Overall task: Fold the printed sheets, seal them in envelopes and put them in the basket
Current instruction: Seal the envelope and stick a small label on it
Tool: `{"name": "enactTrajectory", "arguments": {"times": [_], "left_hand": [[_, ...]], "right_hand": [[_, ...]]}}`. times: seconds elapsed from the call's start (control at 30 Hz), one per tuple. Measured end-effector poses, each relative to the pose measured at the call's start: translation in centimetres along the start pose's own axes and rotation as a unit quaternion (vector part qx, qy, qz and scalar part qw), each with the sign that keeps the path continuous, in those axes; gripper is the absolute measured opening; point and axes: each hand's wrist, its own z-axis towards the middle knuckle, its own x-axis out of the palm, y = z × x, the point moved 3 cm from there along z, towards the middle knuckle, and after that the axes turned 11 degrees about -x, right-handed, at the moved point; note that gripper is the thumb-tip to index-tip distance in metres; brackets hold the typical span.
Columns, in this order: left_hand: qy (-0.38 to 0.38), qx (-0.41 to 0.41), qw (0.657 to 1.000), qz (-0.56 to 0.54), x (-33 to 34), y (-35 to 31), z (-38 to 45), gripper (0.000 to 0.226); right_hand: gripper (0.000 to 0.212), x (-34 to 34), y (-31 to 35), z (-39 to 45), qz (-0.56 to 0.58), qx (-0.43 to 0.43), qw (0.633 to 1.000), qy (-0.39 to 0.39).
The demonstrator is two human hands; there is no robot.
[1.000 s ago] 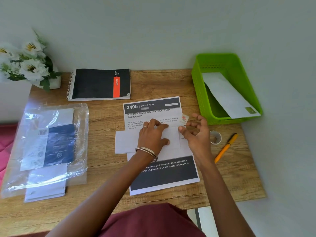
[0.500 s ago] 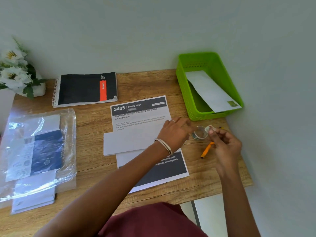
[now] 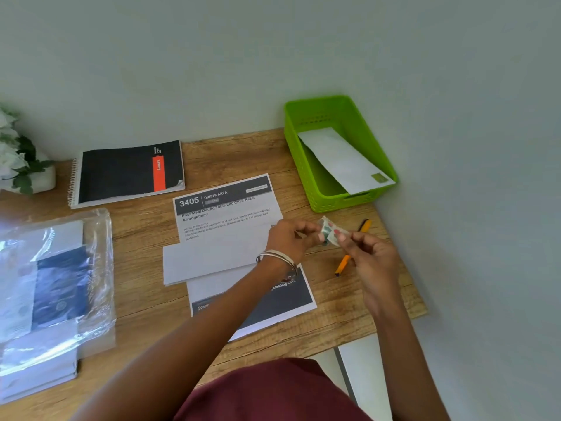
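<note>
Around: a black spiral notebook (image 3: 129, 173) lies at the back of the table, a plant in a white pot (image 3: 22, 165) at the far left edge, a clear plastic bag of blank envelopes (image 3: 51, 284) on the left, and an orange pen (image 3: 352, 249) on the right, partly under the hands.
In the way: the left forearm crosses the lower half of the printed sheet (image 3: 230, 226) and hides part of its dark footer.
Surface and room: a wooden table (image 3: 145, 314) pushed into a corner of pale grey walls.
Envelope on table: a white envelope (image 3: 212, 258) lies flat across the middle of the sheet, its long axis running left to right, tilted slightly up to the right.
Sheet: flat, unfolded, header toward the wall, long axis running away from the person.
Basket: the green basket (image 3: 306, 165) stands at the back right corner; a sealed envelope (image 3: 343, 159) leans inside it, its stamped end on the near right rim.
Left hand (image 3: 288, 240): fingers curled, pinching a small roll of stamps (image 3: 329, 233) above the table.
Right hand (image 3: 373, 253): fingertips pinching the free end of the same roll.
</note>
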Motion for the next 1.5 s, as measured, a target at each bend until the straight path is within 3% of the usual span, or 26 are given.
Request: {"name": "enactTrajectory", "arguments": {"times": [0.33, 0.6, 0.9, 1.03, 1.23, 1.5], "left_hand": [[0.007, -0.027, 0.992, -0.124, 1.1, 0.7, -1.0, 0.020], [0.029, -0.048, 0.980, -0.192, 2.7, 0.2, -1.2, 0.025], [0.047, -0.048, 0.982, -0.175, 3.6, -0.3, -1.1, 0.024], [0.048, -0.061, 0.983, -0.169, 3.9, 0.0, -1.0, 0.021], [0.034, -0.066, 0.985, -0.154, 4.5, 0.1, -1.2, 0.021], [0.003, -0.027, 0.992, -0.120, 4.4, 0.0, -0.9, 0.014]], "right_hand": [[0.008, -0.3, 0.6, 0.7, -0.055, -0.025, 0.997, 0.047], [0.012, -1.7, 0.5, 0.9, -0.055, -0.041, 0.997, 0.029], [0.042, -2.7, 0.5, 1.8, -0.036, -0.005, 0.998, 0.046], [0.041, -2.7, 0.0, 2.3, 0.031, 0.068, 0.994, 0.076], [0.032, -2.3, -1.0, 2.9, 0.103, 0.158, 0.981, 0.048], [0.026, -2.1, -1.4, 3.6, 0.110, 0.155, 0.981, 0.049]]}}
